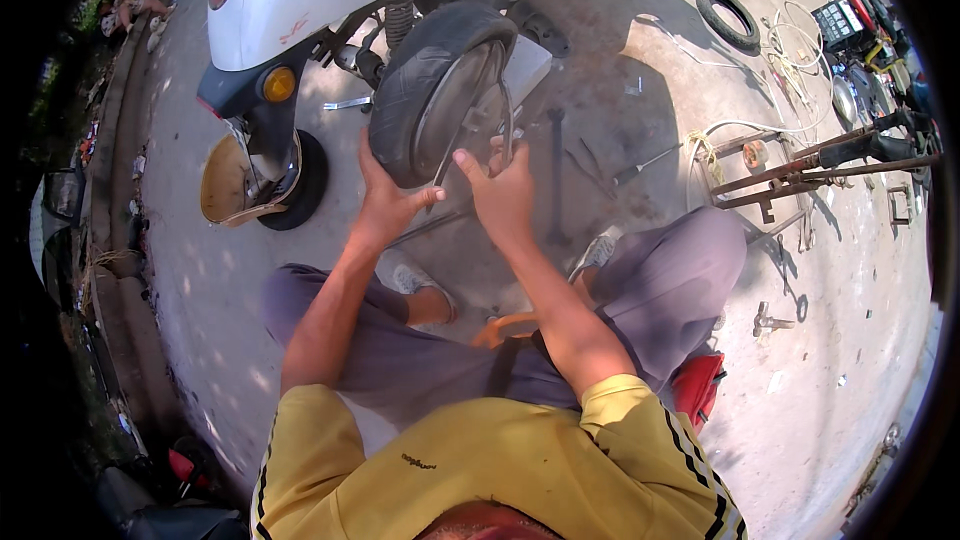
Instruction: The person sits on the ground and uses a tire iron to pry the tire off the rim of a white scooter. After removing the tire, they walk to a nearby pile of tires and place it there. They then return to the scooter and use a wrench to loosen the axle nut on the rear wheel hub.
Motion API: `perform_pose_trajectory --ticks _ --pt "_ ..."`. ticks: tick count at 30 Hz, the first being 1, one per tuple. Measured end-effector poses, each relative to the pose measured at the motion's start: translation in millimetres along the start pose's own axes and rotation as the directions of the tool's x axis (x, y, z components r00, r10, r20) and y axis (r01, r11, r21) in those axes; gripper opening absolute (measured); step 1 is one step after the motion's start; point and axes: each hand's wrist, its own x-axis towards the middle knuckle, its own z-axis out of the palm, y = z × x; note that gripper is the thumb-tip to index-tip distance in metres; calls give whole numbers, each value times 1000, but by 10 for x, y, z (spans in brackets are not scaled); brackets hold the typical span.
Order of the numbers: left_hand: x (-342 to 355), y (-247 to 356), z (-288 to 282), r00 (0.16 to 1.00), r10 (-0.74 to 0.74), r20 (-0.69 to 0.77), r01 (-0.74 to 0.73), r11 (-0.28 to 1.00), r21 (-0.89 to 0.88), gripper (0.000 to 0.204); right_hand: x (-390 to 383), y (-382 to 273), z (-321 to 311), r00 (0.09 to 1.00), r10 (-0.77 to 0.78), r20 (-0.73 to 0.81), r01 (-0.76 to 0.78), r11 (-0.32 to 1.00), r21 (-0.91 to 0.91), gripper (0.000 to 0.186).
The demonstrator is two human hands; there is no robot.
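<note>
The wheel of a white scooter (330, 0) has a worn black tire (405, 90) in front of me. My left hand (388, 205) cups the tire's lower left side, its fingers along the tread. Its thumb is by the lower end of a thin dark bar (455, 145) that slants across the wheel. My right hand (500, 190) is at the wheel's lower right, thumb raised, fingers curled around a dark curved strip (506, 105). Whether that strip is the tire's edge or an inner tube, I cannot tell. The fingertips are partly hidden.
A wrench (347, 103) lies left of the wheel, and a screwdriver (645, 165) to its right. Behind stands a loose tire (728, 18) near a pale hose (780, 125). A rusty metal frame (800, 178) and a hammer (771, 319) are at right, a round tub (235, 180) at left.
</note>
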Motion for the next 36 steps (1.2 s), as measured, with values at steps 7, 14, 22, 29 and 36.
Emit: perform_pose_trajectory --ticks 7,14,22,29,36 --pt "-278 -303 378 968 -215 -131 221 975 36 124 176 365 444 991 -127 -36 122 984 -127 91" --pt "-170 -231 302 967 -231 -107 209 961 -181 116 289 648 524 983 -184 -25 186 981 64 95" --pt "-91 -115 214 973 -93 -213 97 995 5 132 217 742 483 994 -106 -11 106 985 133 84" --pt "-234 -234 236 978 12 -210 48 959 278 131 145 717 554 995 97 25 -100 959 267 57" --pt "-233 -695 381 971 -154 -182 129 982 -141 131 123 629 489 997 82 16 -83 966 246 55"
